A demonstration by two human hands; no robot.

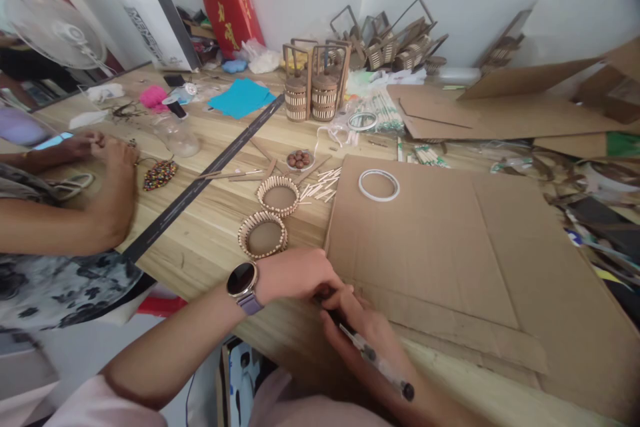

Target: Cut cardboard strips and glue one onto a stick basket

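Note:
My right hand (367,327) is closed around a clear-barrelled pen (373,355), its black end pointing down toward my forearm. Touching it, my left hand (300,272) is curled in with the fingertips meeting those of the right; a small dark thing between them cannot be made out. Just beyond my left wrist sit two round rings of short wooden sticks, a nearer one (263,235) and a farther one (278,197). A large cardboard sheet (425,240) lies beside my hands, bearing a white ring (379,185).
Loose wooden sticks (323,185) and a dish of brown beads (299,159) lie past the rings. Two small lidded baskets (324,97) stand farther back. A black strip (210,173) crosses the table. At the left, another person's hands (113,150) work near colourful beads (160,174).

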